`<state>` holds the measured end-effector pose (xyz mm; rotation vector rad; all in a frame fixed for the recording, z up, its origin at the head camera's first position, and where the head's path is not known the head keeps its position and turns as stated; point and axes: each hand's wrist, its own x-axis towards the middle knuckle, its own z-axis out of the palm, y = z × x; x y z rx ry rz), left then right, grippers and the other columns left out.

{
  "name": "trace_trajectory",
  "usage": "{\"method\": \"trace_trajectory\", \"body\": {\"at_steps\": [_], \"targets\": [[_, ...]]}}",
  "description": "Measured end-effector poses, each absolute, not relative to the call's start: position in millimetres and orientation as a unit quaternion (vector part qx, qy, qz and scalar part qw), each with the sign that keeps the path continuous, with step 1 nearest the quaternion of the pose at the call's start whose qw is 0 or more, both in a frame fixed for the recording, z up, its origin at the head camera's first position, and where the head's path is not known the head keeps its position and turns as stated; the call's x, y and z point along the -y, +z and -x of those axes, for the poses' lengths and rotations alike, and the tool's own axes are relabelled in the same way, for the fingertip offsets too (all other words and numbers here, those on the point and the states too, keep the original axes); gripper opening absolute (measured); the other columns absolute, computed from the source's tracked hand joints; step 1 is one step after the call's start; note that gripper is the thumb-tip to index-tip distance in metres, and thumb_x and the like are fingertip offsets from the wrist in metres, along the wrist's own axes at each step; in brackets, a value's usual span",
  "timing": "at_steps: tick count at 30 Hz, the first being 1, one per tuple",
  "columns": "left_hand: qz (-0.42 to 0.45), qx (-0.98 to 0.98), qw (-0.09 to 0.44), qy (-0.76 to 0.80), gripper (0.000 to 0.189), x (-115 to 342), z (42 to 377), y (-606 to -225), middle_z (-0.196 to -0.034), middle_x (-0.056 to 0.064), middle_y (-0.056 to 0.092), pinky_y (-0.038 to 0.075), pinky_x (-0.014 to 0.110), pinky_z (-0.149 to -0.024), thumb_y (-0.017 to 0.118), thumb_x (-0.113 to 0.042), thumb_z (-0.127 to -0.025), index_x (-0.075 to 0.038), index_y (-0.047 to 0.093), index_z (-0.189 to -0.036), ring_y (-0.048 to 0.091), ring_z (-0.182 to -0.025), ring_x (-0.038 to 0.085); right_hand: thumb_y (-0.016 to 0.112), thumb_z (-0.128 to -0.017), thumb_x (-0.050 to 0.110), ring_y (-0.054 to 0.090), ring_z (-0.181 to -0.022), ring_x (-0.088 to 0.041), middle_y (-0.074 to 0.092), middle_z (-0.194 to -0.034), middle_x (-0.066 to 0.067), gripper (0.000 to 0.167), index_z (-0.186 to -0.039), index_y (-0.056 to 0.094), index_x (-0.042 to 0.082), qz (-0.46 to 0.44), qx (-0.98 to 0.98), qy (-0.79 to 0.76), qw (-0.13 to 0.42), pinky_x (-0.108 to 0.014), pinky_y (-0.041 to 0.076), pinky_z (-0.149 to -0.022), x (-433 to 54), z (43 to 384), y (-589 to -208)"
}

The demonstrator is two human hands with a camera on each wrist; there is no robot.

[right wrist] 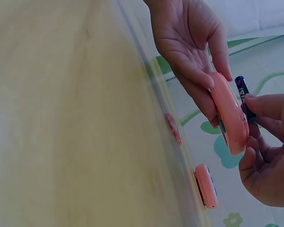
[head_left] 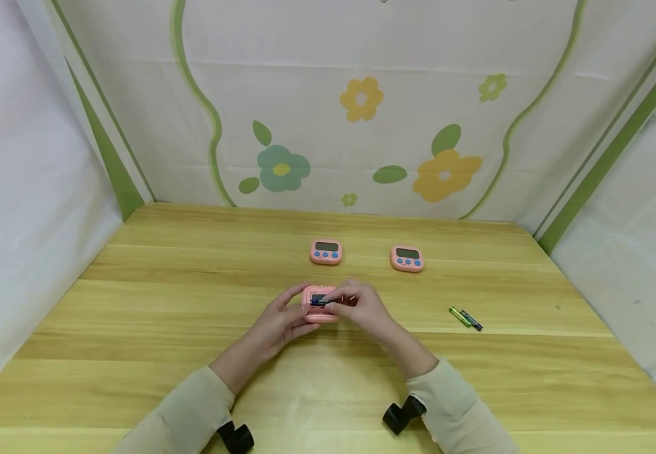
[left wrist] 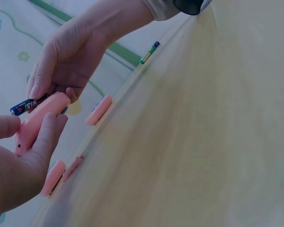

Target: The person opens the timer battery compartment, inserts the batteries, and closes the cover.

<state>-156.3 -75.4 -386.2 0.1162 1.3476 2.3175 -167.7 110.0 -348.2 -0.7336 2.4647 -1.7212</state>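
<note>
My left hand grips a pink digital timer by its edge, fingers on one face and thumb on the other. The timer's back faces up with its battery compartment uncovered. With thumb and fingertips my right hand pinches a dark blue AAA-type battery over that compartment. In the left wrist view the battery lies along the timer's back, one end sticking out past the right fingers. The right wrist view shows the battery slanted beside the timer, which is held above the table.
Two more pink timers, one behind the hands and another to its right, lie screen up. A green battery and a dark battery lie side by side at right. A flat pink piece lies on the wooden table.
</note>
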Motion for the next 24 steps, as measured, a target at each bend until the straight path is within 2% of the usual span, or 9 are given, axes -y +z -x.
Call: {"method": "trace_trajectory", "body": {"at_steps": [10, 18, 24], "targets": [[-0.039, -0.479, 0.228, 0.847, 0.052, 73.7, 156.3, -386.9, -0.114, 0.025, 0.045, 0.043, 0.039, -0.083, 0.038, 0.006, -0.088, -0.006, 0.018, -0.135, 0.057, -0.089, 0.025, 0.063, -0.075, -0.004, 0.037, -0.063, -0.018, 0.048, -0.077, -0.018, 0.011, -0.084, 0.066, -0.007, 0.229, -0.806, -0.544, 0.038, -0.024, 0.033, -0.053, -105.0, 160.4, -343.4], [-0.046, -0.455, 0.245, 0.855, 0.054, 75.4, 156.1, -386.3, -0.128, 0.029, 0.028, 0.04, 0.037, -0.087, 0.032, 0.005, -0.09, -0.009, 0.012, -0.139, 0.053, -0.097, 0.026, 0.064, -0.074, -0.004, 0.039, -0.068, -0.029, 0.045, -0.077, -0.019, 0.013, -0.086, 0.066, -0.008, 0.236, -0.799, -0.551, 0.037, -0.023, 0.032, -0.053, -104.8, 161.0, -346.1], [-0.041, -0.422, 0.258, 0.868, 0.053, 76.0, 157.2, -387.6, -0.131, 0.026, 0.023, 0.038, 0.036, -0.09, 0.033, 0.0, -0.092, -0.011, 0.011, -0.139, 0.05, -0.1, 0.026, 0.063, -0.074, -0.003, 0.037, -0.064, -0.021, 0.046, -0.077, -0.019, 0.013, -0.086, 0.065, -0.007, 0.247, -0.809, -0.533, 0.029, -0.024, 0.032, -0.052, -105.9, 160.5, -345.5]]}}
